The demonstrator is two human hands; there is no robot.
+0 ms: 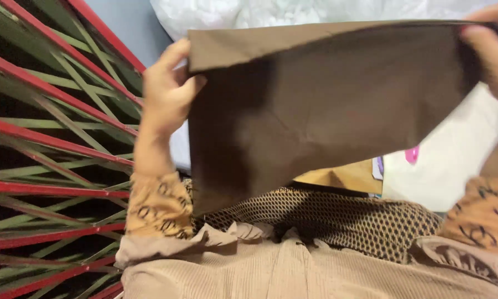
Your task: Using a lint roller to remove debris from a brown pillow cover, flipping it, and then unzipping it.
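Brown cloth (pixel 315 111) is filling the middle of the frame, stretched out flat and hanging from its top edge, which is folded over toward the person. The left hand (pixel 168 88) is pinching the upper left corner, fingers curled shut on the fabric. The right hand (pixel 495 52), at the upper right edge, is closed on the opposite corner, though part of it is running out of view. The step looks like spreading or squaring up the piece between both hands. Folding it neatly would call for bringing the two corners together while keeping the edge taut. A white bag (pixel 454 160) is lying behind it, and a mat (pixel 49 138) with red and green stripes is covering the left side.
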